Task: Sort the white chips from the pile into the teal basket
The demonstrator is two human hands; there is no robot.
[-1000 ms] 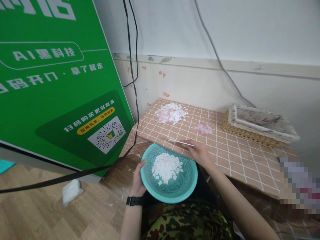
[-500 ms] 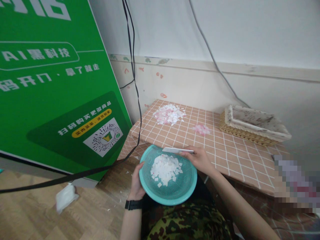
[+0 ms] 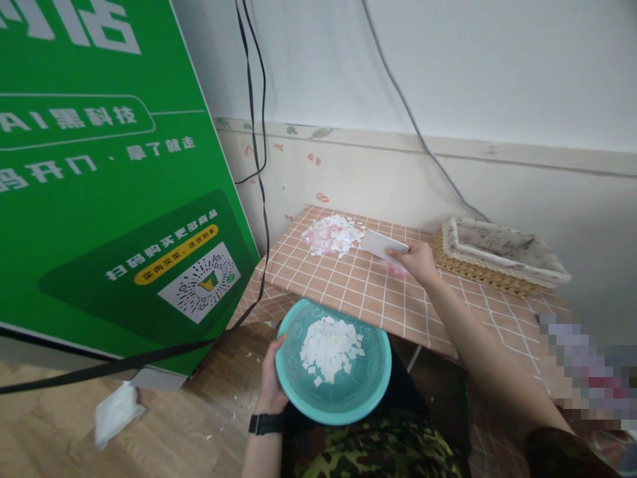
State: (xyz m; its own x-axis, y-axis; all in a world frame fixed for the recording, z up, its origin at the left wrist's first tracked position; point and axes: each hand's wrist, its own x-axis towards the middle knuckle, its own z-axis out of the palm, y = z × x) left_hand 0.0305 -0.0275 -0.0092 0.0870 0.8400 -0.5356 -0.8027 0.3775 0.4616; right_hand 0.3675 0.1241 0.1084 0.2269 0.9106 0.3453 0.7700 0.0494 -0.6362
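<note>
My left hand grips the left rim of a turquoise mesh basin, held below the table's front edge. Inside it lies a heap of small white paper pieces. My right hand is closed around the right end of a flat white scraper, reaching out over the table. The scraper sits between a larger pile of white and pink paper pieces to its left and a small pink pile, which it and the hand partly hide.
A checked brown cloth covers the table. At the back right stands a cloth-lined wicker basket. A green cabinet rises on the left, with a black strap hanging past the table corner. A white plastic bag lies on the floor.
My right hand has carried the scraper from the basin's far rim forward over the table, between the two piles. My left hand still holds the basin, and the view has shifted slightly.
</note>
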